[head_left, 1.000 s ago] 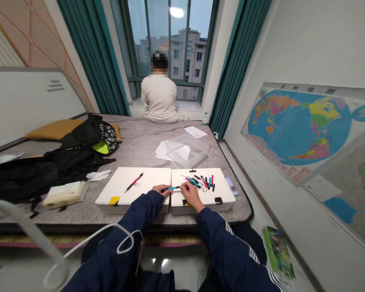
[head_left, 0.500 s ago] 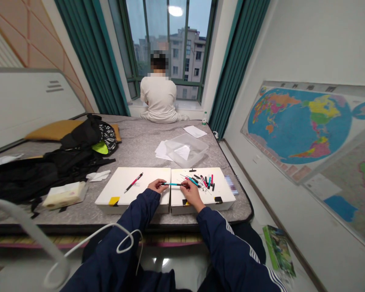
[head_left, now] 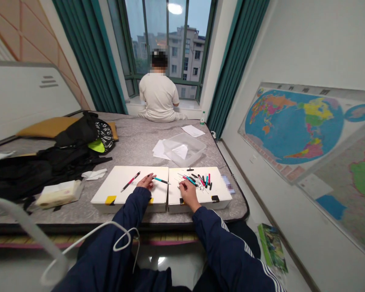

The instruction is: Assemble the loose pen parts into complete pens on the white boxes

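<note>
In my left hand is a blue and black pen, held near one end with its tip pointing right. The fingers are closed on it above the left white box. On that box lies a red and black pen, to the left of my hand. My right hand is over the right white box, fingers bent together at the left edge of a pile of pen parts. Whatever its fingertips hold, if anything, is too small to make out.
Behind the boxes stand a clear plastic bin and papers. Black bags and a tissue pack lie to the left. A person sits by the window, facing away. A white cable loops over my left sleeve.
My two hands have moved apart. The blue and black pen, between both hands before, has gone left with my left hand, and my right hand has let go of it.
</note>
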`<state>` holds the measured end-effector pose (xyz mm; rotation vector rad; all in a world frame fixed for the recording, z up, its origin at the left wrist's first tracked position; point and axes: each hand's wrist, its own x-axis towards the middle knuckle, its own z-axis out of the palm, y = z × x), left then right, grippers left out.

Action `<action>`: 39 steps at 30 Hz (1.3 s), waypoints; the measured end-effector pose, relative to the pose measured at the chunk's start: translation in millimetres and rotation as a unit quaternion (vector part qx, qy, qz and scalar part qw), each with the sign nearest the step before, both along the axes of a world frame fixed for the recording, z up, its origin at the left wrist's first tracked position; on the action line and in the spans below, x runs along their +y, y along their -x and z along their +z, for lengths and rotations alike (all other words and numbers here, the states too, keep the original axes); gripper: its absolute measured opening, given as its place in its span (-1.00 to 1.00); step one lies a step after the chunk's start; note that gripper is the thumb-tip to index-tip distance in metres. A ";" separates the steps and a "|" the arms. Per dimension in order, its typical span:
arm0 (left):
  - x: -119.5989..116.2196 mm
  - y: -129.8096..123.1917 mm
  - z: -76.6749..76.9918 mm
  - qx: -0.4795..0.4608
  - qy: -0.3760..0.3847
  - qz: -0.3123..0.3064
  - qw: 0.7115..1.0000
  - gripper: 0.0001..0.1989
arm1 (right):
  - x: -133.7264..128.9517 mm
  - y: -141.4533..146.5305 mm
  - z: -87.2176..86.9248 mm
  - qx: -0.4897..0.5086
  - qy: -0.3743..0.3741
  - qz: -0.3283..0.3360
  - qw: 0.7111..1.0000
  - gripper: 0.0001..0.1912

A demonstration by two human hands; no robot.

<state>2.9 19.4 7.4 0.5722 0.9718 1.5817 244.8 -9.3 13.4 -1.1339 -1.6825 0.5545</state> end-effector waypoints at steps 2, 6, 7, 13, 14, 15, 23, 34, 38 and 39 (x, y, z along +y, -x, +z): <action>1.4 2.0 -1.3 -0.037 0.008 0.007 0.999 -0.55 | -3.1 2.0 3.8 -0.020 -0.024 -0.002 1.000 -0.83; 2.6 5.6 -2.1 -0.086 0.028 0.020 0.996 -0.62 | -8.7 2.4 15.2 -0.036 -0.049 -0.005 0.998 -0.81; 2.8 6.2 -2.0 -0.099 0.029 0.021 0.994 -0.62 | -9.4 -0.2 19.2 -0.033 -0.050 -0.014 0.998 -0.80; 4.0 6.9 -1.5 -0.133 0.000 -0.016 0.991 -0.63 | -3.5 -50.8 48.2 -0.004 -0.030 -0.102 0.994 -0.75; 4.0 7.1 -2.1 -0.124 -0.005 -0.017 0.992 -0.62 | -1.4 -61.7 52.7 -0.011 -0.019 -0.104 0.994 -0.74; 4.0 7.4 -2.8 -0.113 -0.009 -0.022 0.993 -0.61 | 0.8 -71.8 56.8 -0.024 -0.008 -0.099 0.995 -0.73; 1.7 9.0 -6.0 -0.050 -0.010 -0.100 0.994 -0.58 | 15.2 -89.3 69.7 -0.268 0.079 0.093 0.956 -0.83; 6.1 7.9 -17.1 -0.027 -0.012 -0.085 0.996 -0.55 | 24.3 -59.0 70.5 -0.396 0.086 0.169 0.898 -0.88; 0.8 6.5 -10.5 -0.018 0.012 -0.094 0.995 -0.54 | 25.6 -64.4 67.7 -0.408 0.092 0.156 0.895 -0.88; -0.6 5.6 -8.2 -0.016 0.014 -0.091 0.996 -0.54 | 26.4 -67.0 67.9 -0.409 0.094 0.151 0.895 -0.88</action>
